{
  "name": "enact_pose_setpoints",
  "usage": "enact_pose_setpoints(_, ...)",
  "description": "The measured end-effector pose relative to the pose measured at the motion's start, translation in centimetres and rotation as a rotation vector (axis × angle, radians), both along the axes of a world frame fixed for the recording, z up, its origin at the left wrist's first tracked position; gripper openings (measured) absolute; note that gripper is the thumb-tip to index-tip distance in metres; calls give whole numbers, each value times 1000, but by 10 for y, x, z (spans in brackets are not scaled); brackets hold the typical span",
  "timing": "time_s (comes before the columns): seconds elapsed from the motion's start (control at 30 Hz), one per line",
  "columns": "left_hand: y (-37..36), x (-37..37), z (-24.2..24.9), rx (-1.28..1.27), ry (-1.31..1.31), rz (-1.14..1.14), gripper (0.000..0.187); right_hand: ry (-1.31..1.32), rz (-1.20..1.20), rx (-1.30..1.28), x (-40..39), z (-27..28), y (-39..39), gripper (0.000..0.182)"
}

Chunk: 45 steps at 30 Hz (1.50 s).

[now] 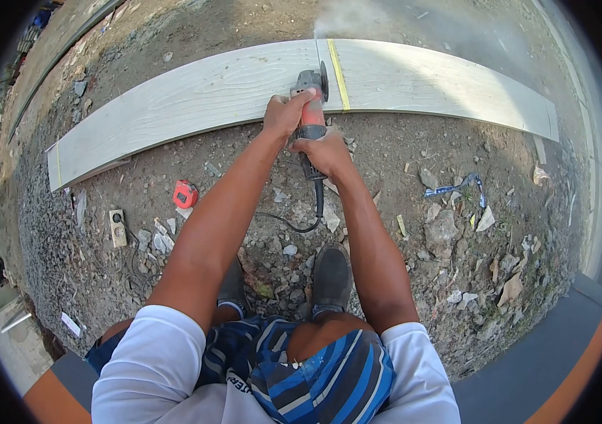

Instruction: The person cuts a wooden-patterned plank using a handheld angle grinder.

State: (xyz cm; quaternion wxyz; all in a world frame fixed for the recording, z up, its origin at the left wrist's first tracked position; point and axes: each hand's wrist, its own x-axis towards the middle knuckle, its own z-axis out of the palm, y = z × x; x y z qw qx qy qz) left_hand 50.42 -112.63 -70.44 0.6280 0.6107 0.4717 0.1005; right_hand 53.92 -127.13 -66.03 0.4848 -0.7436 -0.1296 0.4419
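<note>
Both my hands grip a red and black angle grinder [313, 112]. My left hand [283, 115] is wrapped round its front part near the head. Farther back, my right hand [323, 150] closes round the black rear of the body, above the power cord [319, 201]. The grinder's disc [324, 81] stands on edge at a long pale wood-grain board [195, 88]. A thin cut line runs from the disc to the board's far edge, and dust [357, 20] rises there. Just right of the disc, a yellow strip [338, 74] crosses the board.
A red tape measure [185, 193] lies on the rubble ground left of my arms, near a white power socket [118, 227]. The cord loops close to my boots [331, 275]. Stones [442, 233] and a blue strip [456, 185] lie to the right.
</note>
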Motion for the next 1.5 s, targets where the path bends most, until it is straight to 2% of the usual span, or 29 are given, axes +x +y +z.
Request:
enact_pose_setpoints(0.03, 0, 0, 0, 2, 0, 2, 84, 0, 1, 0, 0, 0, 0, 25)
enact_pose_setpoints(0.1, 1, -1, 4, -22, 24, -16, 82, 24, 1, -24, 1, -2, 0, 37)
enact_pose_setpoints(0.23, 0, -2, 2, -51, 9, -32, 81, -10, 7, -4, 0, -8, -1, 25)
enact_pose_setpoints(0.3, -3, -3, 4, -26, 9, -14, 82, 36, 4, -8, 0, -10, 0, 38)
enact_pose_setpoints(0.4, -3, -3, 2, -1, 8, 1, 84, 32, -2, -13, 0, -9, -2, 38)
enact_pose_setpoints(0.53, -1, -3, -5, 2, 6, 3, 86, 16, 17, -24, 0, -10, -2, 38)
enact_pose_setpoints(0.6, -3, -3, -3, -3, -3, 0, 86, -30, 1, 6, -3, -9, -3, 26)
enact_pose_setpoints(0.63, -3, -4, -2, -7, -11, -2, 86, -30, 1, 7, -2, -10, -3, 26)
enact_pose_setpoints(0.7, -3, -5, 1, -22, -2, -12, 83, -6, 35, -31, -1, -12, -3, 42)
enact_pose_setpoints(0.8, -4, -6, 4, -44, 11, -28, 79, 6, 43, -68, 0, -11, -4, 45)
enact_pose_setpoints(1.13, -7, -6, 5, -54, 14, -17, 77, -16, 17, -49, -3, -18, -5, 41)
enact_pose_setpoints(1.33, -7, -5, -11, -42, -8, 4, 79, -5, 17, -64, -4, -16, -6, 39)
enact_pose_setpoints(1.5, -13, -6, 2, -35, -19, 13, 77, 10, 18, -65, -4, -11, -7, 38)
